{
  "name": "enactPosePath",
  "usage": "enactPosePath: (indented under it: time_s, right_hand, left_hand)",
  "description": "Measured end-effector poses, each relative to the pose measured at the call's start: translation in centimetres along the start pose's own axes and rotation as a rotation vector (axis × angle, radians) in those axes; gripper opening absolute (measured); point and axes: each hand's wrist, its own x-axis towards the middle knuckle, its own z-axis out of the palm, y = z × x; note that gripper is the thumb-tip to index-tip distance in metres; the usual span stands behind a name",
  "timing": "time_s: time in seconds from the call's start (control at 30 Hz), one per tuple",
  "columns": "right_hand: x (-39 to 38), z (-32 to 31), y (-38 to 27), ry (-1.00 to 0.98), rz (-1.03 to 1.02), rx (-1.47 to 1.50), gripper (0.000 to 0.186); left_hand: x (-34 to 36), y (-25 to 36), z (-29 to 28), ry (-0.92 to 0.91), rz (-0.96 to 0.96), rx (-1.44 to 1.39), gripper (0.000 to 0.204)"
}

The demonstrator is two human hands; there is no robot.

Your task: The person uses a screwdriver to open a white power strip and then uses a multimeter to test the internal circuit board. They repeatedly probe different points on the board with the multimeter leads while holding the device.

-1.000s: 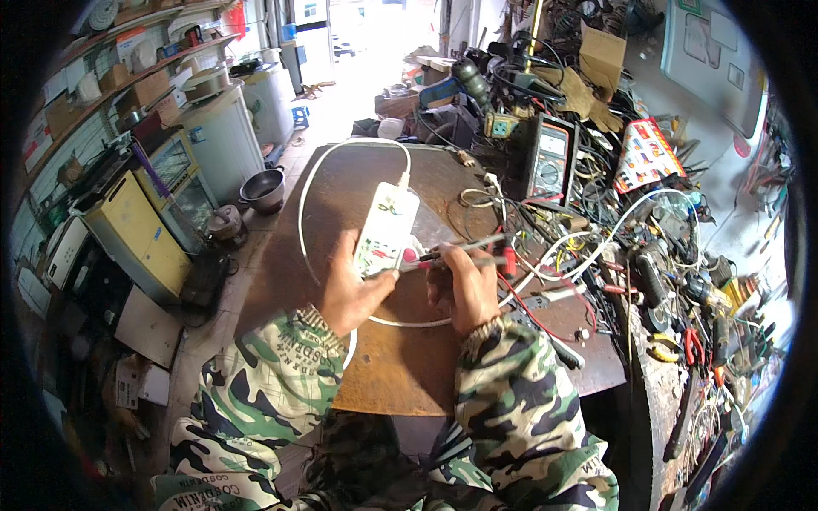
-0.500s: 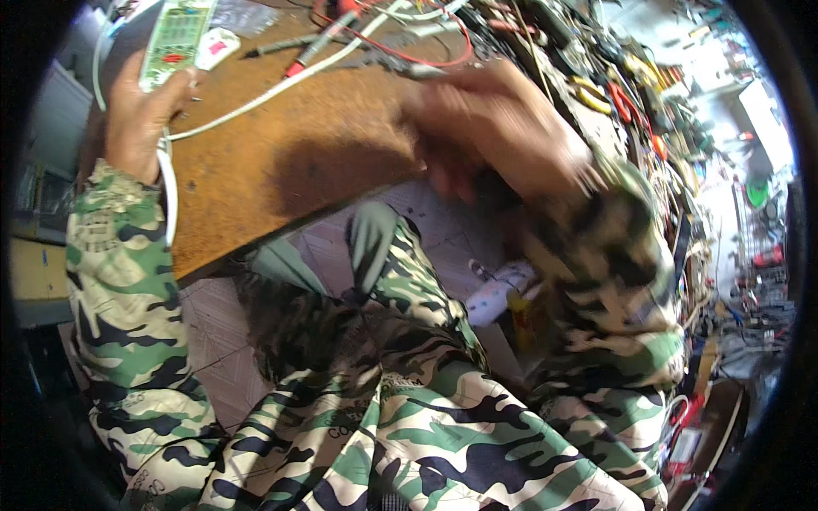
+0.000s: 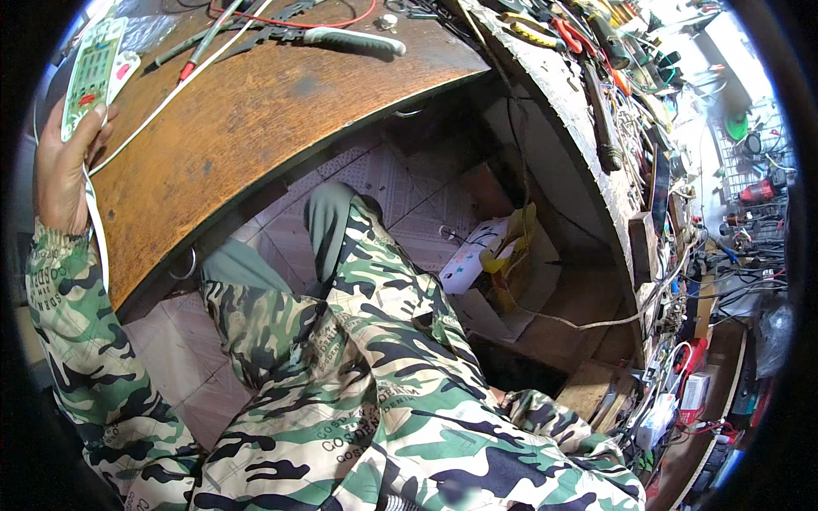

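Note:
My left hand (image 3: 72, 157) is closed around the lower end of a long white-and-green power strip (image 3: 92, 75), at the far left over the wooden table. The strip has a small red part near my thumb, and a white cord (image 3: 96, 226) comes down from it past my wrist. My right sleeve (image 3: 558, 419) rests low beside my lap. Only a sliver of my right hand (image 3: 498, 394) shows at the cuff; its fingers are hidden.
On the table (image 3: 281, 106) lie a grey-handled tool (image 3: 354, 41) and a red-tipped probe (image 3: 198, 58). Pliers (image 3: 532, 30) and wires crowd the right bench. Below stands a box with a yellow bag (image 3: 503, 264). A metal ring pull (image 3: 183, 266) hangs under the table edge.
My right hand has left the table's front edge and dropped beside my lap, almost out of sight. My left hand still grips the power strip, now further left in the picture.

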Motion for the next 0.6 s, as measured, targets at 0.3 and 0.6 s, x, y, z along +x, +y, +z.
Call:
enactPosePath:
  time_s: [0.3, 0.6]
  right_hand:
    - [0.2, 1.4, -1.0, 0.011, -0.13, -0.04, 0.048]
    - [-1.1, 1.4, -1.2, -0.004, -0.292, -0.089, 0.054]
  left_hand:
    - [-0.6, 0.7, 0.6, 0.022, -0.03, -0.059, 0.05]
    - [-1.8, 0.6, 0.1, 0.039, -0.091, -0.019, 0.05]
